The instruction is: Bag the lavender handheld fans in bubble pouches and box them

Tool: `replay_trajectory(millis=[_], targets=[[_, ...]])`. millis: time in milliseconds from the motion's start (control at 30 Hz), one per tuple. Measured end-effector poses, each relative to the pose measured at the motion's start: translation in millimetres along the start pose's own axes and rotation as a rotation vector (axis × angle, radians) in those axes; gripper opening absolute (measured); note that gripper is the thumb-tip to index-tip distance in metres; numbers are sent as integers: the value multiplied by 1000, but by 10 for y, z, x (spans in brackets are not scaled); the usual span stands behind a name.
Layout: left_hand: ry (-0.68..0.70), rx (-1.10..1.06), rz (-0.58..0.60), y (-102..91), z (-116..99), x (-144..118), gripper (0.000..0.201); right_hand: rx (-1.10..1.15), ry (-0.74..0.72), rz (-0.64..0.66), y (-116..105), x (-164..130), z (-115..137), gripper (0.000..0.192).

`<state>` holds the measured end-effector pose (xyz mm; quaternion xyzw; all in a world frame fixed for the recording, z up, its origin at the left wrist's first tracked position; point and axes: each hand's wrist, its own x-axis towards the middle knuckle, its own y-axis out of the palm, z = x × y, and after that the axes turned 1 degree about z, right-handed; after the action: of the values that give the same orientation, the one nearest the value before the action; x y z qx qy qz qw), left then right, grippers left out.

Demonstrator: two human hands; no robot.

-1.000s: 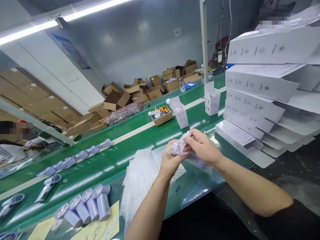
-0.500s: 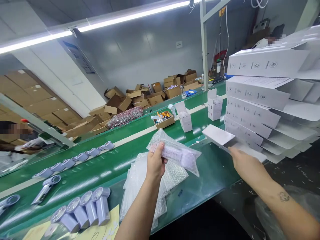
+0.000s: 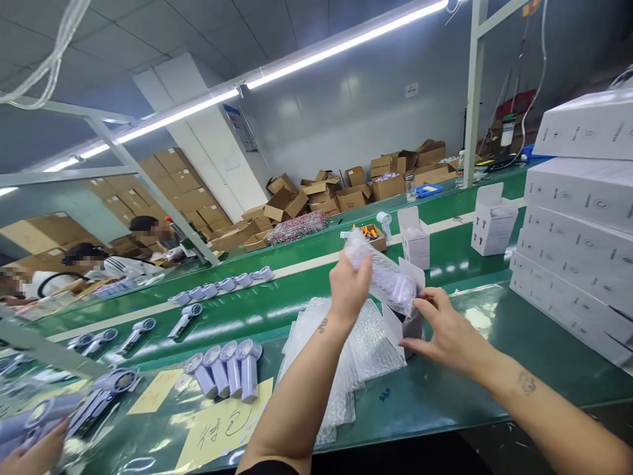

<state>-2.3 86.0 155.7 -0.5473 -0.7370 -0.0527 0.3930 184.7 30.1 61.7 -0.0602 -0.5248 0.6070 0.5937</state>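
Note:
My left hand (image 3: 349,288) grips the top of a lilac hand-held fan wrapped in a bubble bag (image 3: 388,282), tilted down to the right. Its lower end sits in the open top of a white carton (image 3: 408,315), which my right hand (image 3: 445,332) holds by its side on the green bench. A pile of empty bubble bags (image 3: 341,356) lies under my left forearm. Several bare lilac fans (image 3: 225,367) lie in a row left of the pile.
A tall stack of flat white cartons (image 3: 578,231) fills the right. Open white cartons (image 3: 490,221) and more fans (image 3: 217,288) ride the green conveyor (image 3: 297,274). Yellow labels (image 3: 222,422) lie near me. Other workers' sleeves (image 3: 119,266) and a hand (image 3: 34,452) show at left.
My right hand pulled a flat carton from the stack, and it now stands open on the bench. My left hand swung the bagged fan over and tipped its end into it. The view turned left.

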Motion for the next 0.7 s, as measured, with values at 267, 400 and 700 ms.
replay_trajectory(millis=[267, 400, 700], targets=[[555, 423, 724, 243, -94, -61, 39, -1, 109, -282, 336, -60, 78, 44], [618, 513, 585, 74, 149, -322, 49, 73, 71, -281, 429, -161, 9, 52], [520, 467, 433, -405, 447, -695, 45, 409, 278, 24, 331, 211, -182, 63]])
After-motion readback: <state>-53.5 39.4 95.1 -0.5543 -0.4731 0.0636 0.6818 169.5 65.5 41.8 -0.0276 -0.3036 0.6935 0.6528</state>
